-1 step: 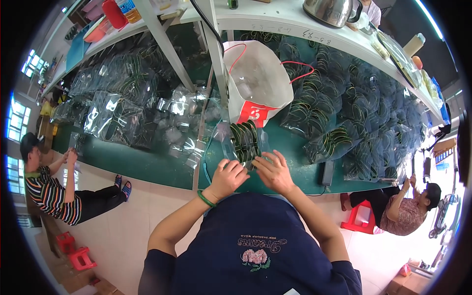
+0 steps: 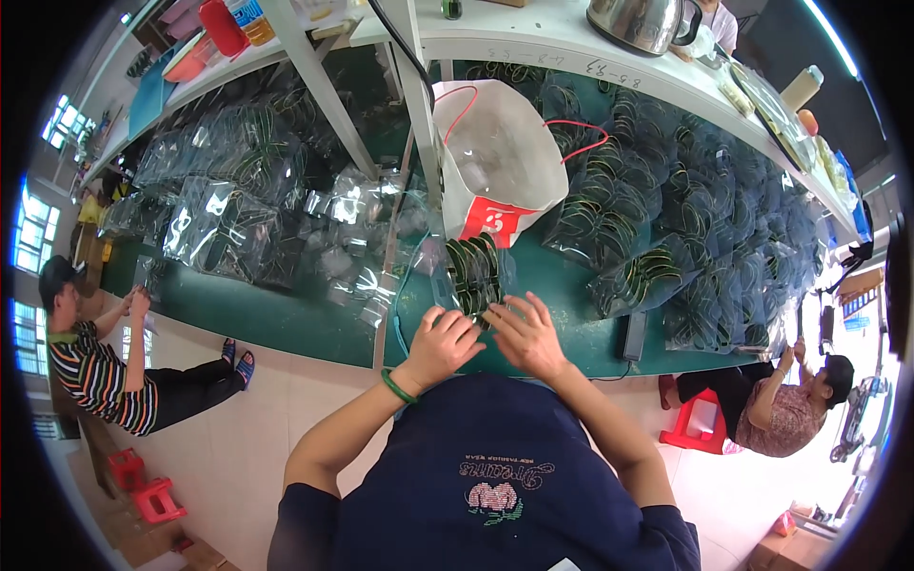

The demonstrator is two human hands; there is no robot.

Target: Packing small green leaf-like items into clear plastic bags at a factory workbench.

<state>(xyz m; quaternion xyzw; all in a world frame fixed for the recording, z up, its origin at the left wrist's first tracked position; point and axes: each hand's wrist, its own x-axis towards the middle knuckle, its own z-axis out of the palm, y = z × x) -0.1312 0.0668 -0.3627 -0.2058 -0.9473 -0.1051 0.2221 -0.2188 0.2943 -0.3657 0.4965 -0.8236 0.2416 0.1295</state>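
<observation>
On the green tabletop before me lies a clear plastic bag (image 2: 473, 271) packed with a row of dark, curved pieces with yellow-green edges. My left hand (image 2: 442, 344), a green bangle at its wrist, has its fingers bent and pinched on the bag's near left corner. From the right, my right hand (image 2: 526, 338) grips the near end of the same bag between fingertips and thumb, its outer fingers slightly raised. The fingers hide the bag's near edge. Just beyond the bag stands a white paper bag (image 2: 514, 157) with red cord handles and a red patch.
Filled bags of dark pieces (image 2: 733, 238) pile up on the right, with more filled bags (image 2: 224, 224) on the left. Loose clear bags (image 2: 357, 205) lie left of the shelf post (image 2: 426, 114). A dark box (image 2: 630, 336) sits by the front edge. Two people work at either side.
My right hand has shifted slightly to the left, its fingertips now further over the bag's near end. My left hand has hardly moved.
</observation>
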